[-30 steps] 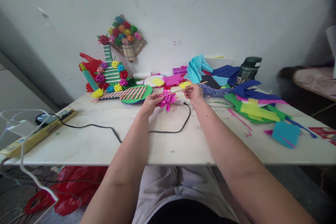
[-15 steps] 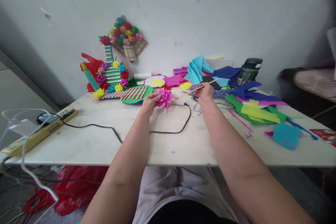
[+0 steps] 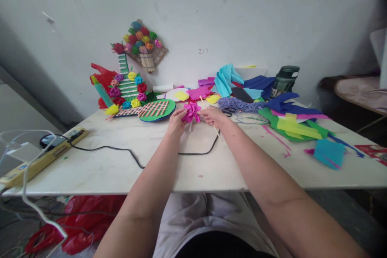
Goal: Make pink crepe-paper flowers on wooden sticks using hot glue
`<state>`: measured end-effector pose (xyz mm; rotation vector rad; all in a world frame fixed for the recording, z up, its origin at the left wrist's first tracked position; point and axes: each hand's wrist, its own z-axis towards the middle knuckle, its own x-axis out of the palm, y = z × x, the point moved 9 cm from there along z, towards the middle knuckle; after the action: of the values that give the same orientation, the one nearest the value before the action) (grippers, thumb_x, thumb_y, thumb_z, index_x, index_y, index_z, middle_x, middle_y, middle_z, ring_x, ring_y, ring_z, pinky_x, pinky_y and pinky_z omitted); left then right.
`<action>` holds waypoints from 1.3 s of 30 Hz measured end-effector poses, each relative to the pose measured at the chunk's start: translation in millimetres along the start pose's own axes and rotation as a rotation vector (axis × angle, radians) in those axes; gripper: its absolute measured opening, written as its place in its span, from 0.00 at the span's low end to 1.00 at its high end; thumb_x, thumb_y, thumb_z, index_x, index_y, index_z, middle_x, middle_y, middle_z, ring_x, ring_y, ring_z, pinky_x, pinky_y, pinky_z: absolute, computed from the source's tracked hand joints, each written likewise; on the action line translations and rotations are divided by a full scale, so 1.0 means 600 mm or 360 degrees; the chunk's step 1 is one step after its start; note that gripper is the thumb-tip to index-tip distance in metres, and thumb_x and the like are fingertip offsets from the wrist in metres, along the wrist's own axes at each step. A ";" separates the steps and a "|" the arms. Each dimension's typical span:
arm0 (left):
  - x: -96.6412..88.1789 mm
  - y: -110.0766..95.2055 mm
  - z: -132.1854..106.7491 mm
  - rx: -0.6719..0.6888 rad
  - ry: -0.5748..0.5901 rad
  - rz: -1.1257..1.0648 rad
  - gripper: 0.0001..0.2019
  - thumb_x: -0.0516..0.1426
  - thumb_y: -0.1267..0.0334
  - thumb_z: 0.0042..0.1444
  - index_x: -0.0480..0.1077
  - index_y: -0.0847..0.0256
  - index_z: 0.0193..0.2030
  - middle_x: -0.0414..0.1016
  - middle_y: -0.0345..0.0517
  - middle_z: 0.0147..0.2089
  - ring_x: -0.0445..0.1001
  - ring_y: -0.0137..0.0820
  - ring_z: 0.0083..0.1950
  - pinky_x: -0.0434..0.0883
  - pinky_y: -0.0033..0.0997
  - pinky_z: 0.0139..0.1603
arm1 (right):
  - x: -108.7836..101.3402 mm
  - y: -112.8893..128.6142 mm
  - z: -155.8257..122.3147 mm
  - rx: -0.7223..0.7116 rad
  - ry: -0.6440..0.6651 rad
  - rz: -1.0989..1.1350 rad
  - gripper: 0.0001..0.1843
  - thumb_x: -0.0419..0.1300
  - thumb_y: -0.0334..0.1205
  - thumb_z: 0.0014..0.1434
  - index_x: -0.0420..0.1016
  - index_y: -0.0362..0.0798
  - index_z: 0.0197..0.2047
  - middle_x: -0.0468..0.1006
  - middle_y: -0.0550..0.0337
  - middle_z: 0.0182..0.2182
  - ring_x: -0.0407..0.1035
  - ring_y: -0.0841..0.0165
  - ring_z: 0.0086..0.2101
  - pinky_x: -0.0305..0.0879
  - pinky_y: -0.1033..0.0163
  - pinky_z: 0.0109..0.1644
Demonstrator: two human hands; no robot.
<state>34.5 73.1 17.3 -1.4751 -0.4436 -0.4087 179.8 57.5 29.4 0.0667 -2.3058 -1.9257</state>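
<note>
A bright pink paper flower (image 3: 192, 112) is pinched in my left hand (image 3: 177, 119), above the middle of the table. My right hand (image 3: 213, 116) is closed on a thin wooden stick (image 3: 218, 133), which slants down toward me. The fingertips of that hand are at the flower's right side; whether they also pinch a petal I cannot tell. Behind the hands lies a green guitar-shaped board (image 3: 157, 109) with a lattice of sticks. To the right of my right hand is a bundle of purple yarn (image 3: 238, 104).
A flower-covered craft piece (image 3: 128, 86) stands at the back left. A power strip (image 3: 45, 159) with cables lies at the left edge. Coloured paper (image 3: 298, 127), a blue sheet (image 3: 329, 153) and a dark bottle (image 3: 284, 80) occupy the right. A black cord (image 3: 199, 153) crosses the table.
My right hand has moved left to the pink flower, and the stick has swung from nearly level to steeply slanted. My left hand with the flower has shifted slightly right.
</note>
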 end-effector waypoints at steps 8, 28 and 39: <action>0.010 0.007 -0.006 -0.0142 0.0052 0.0088 0.14 0.62 0.55 0.45 0.69 0.62 0.34 0.73 0.41 0.24 0.73 0.29 0.26 0.71 0.28 0.29 | -0.013 0.011 0.005 -0.0150 -0.0035 0.0035 0.17 0.59 0.30 0.44 0.51 0.49 0.18 0.49 0.76 0.06 0.41 0.82 0.10 0.35 0.74 0.12; 0.035 0.003 -0.031 -0.0300 0.0538 0.0521 0.12 0.62 0.62 0.35 0.73 0.65 0.29 0.73 0.45 0.26 0.72 0.32 0.27 0.73 0.34 0.28 | -0.013 0.047 -0.018 -0.0415 0.0142 -0.0622 0.10 0.57 0.33 0.38 0.56 0.47 0.14 0.51 0.73 0.10 0.41 0.81 0.14 0.34 0.70 0.18; 0.032 -0.006 -0.019 -0.0144 0.0493 0.0646 0.13 0.66 0.63 0.34 0.69 0.64 0.26 0.69 0.39 0.19 0.64 0.22 0.18 0.62 0.21 0.19 | -0.011 0.042 0.002 -0.0486 0.0133 -0.0797 0.08 0.59 0.38 0.40 0.63 0.45 0.18 0.55 0.71 0.13 0.47 0.77 0.19 0.41 0.67 0.24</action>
<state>49.1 61.6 29.8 -1.5132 0.1237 -0.3262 187.7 64.0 53.5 0.7375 -2.0473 -2.4227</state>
